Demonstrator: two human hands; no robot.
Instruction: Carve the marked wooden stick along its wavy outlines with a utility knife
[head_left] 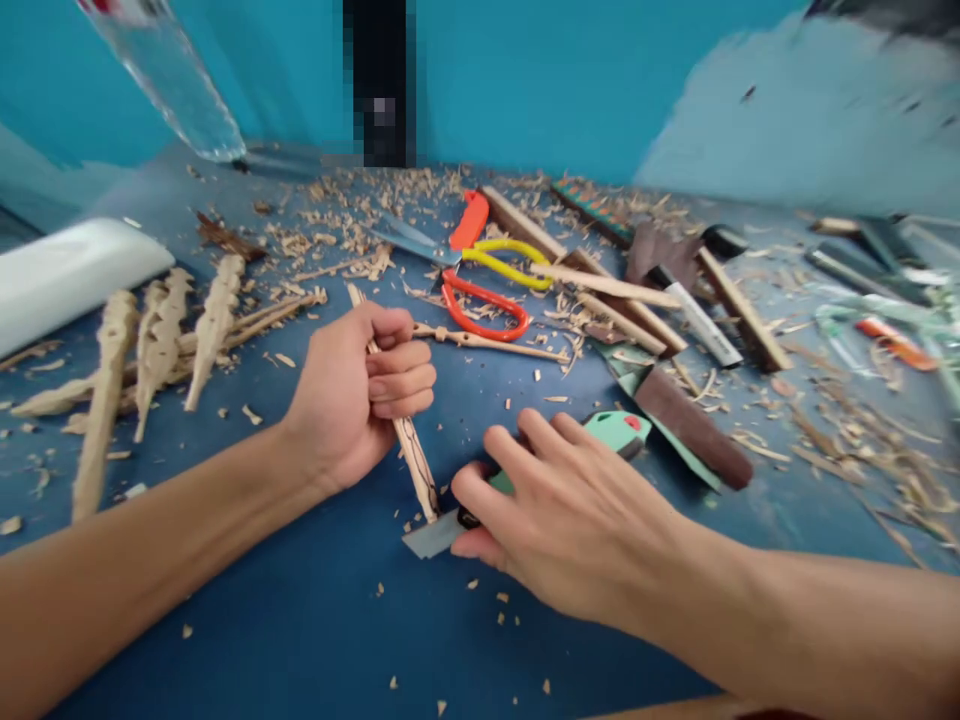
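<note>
My left hand [367, 390] is closed around a thin wooden stick [417, 462] with dark curved pencil-like lines drawn along it. The stick slants down toward me, and its lower end is close to the blade. In my right hand [540, 500] is a green utility knife [619, 430], gripped from above with the fingers around its body. Its wide metal blade [433, 537] is out and points left, at the lower tip of the stick. Whether blade and wood touch, I cannot tell. Small wood chips lie on the blue surface [300, 630] around them.
Carved wooden pieces [217, 320] lie at left beside a white object [75, 275]. Scissors [487, 285] with red and yellow handles, sandpaper [694, 425], a marker [701, 320] and wood strips [750, 315] lie beyond my hands. A bottle [176, 90] stands by the wall.
</note>
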